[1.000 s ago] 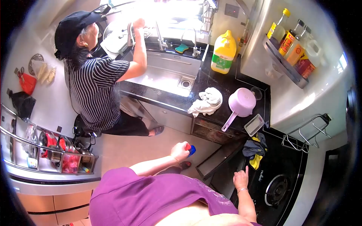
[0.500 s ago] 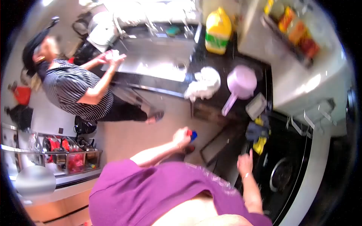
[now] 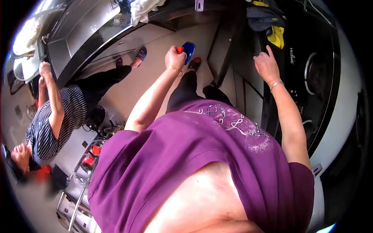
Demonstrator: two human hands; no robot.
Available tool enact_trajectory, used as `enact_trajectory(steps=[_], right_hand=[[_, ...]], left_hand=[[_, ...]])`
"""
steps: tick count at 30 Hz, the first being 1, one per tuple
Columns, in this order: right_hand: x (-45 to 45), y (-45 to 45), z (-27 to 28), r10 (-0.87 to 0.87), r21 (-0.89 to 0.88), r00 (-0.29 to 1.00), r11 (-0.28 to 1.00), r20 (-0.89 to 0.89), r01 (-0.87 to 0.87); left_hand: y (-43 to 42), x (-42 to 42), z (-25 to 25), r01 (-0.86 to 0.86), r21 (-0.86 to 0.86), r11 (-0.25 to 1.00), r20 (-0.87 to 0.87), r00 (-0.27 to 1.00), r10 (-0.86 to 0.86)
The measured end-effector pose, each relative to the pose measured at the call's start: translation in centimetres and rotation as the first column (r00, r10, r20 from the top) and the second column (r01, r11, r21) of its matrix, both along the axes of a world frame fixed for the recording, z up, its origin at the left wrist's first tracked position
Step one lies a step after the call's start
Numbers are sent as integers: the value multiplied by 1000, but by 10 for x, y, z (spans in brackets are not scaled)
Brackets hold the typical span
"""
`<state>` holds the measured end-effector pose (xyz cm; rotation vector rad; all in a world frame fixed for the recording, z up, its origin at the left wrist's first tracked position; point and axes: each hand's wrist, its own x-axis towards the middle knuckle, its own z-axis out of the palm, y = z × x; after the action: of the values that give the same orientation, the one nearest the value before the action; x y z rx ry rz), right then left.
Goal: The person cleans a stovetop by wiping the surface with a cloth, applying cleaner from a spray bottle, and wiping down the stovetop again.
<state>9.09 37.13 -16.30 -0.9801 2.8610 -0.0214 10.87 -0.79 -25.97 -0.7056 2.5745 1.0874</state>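
Note:
My left hand [image 3: 175, 59] is closed around the red grip of a blue oval tool [image 3: 189, 50], which looks like a scrub brush and is held over the floor. Its underside is hidden from me. Over the edge of the black stove [image 3: 297, 73], my right hand [image 3: 267, 66] has its index finger stretched out and the other fingers partly curled. Nothing shows in it. A crumpled grey and yellow cloth [image 3: 268, 19] lies just beyond that hand, apart from the fingertip.
Another person in a striped shirt [image 3: 72, 106] stands at the left by the counter and sink [image 3: 83, 21]. White cloth [image 3: 143, 9] hangs at the counter edge. A dark cabinet door [image 3: 222, 50] stands ajar ahead. A metal rack [image 3: 79, 198] with kitchenware is at lower left.
My view has tilted down, so the counter things have moved up and partly out of view. My left hand keeps hold of the tool. The right hand's index finger remains extended.

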Motion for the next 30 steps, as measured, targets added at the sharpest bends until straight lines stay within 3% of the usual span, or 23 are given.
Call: enact_trajectory(steps=[2, 4, 6, 7, 10, 12, 14, 16, 18, 20, 22, 25, 27, 30], right_hand=[[0, -4, 7, -26, 61, 999, 998, 45, 23], [0, -3, 5, -45, 69, 996, 997, 71, 40], [0, 3, -6, -11, -33, 1000, 999, -24, 10], [-1, 3, -7, -19, -31, 1000, 999, -18, 19], [3, 0, 2, -45, -28, 998, 999, 42, 46], [1, 3, -1, -29, -57, 1000, 998, 12, 29], [-2, 3, -1, -51, -72, 997, 996, 64, 55], [-2, 2, 2, -68, -113, 995, 991, 79, 77], [-2, 4, 1, -73, -136, 992, 987, 103, 87], [-2, 4, 2, -83, -86, 988, 992, 130, 95], [-2, 4, 3, -93, -60, 984, 993, 153, 103], [0, 9, 1, -102, -36, 977, 993, 187, 110], [0, 11, 1, -95, -20, 974, 995, 207, 101], [0, 8, 7, -101, 26, 967, 995, 235, 98]], left_hand=[[0, -8, -14, -21, 61, 998, -8, 1000, 22], [5, -15, -23, -4, -5, 1000, 35, 999, 5], [4, -17, -71, -55, 90, 994, 44, 998, 51], [2, -18, -98, -117, 178, 977, 59, 992, 108], [5, -24, -153, -162, 210, 964, -21, 985, 170], [16, -49, -161, -174, 81, 981, 24, 985, 173], [-13, -66, -257, -148, 180, 972, 136, 983, 124], [-9, -81, -322, -224, 162, 961, 12, 974, 225], [-10, -110, -293, 90, -159, 983, 226, 973, -52], [-8, -133, -277, 502, -315, 805, 516, 803, -299], [4, -156, -255, 776, -295, 557, 723, 563, -400], [11, -183, -270, 929, -207, 307, 870, 319, -376], [15, -197, -276, 952, -196, 236, 885, 275, -375], [6, -204, -303, 940, -254, 228, 852, 330, -407]])
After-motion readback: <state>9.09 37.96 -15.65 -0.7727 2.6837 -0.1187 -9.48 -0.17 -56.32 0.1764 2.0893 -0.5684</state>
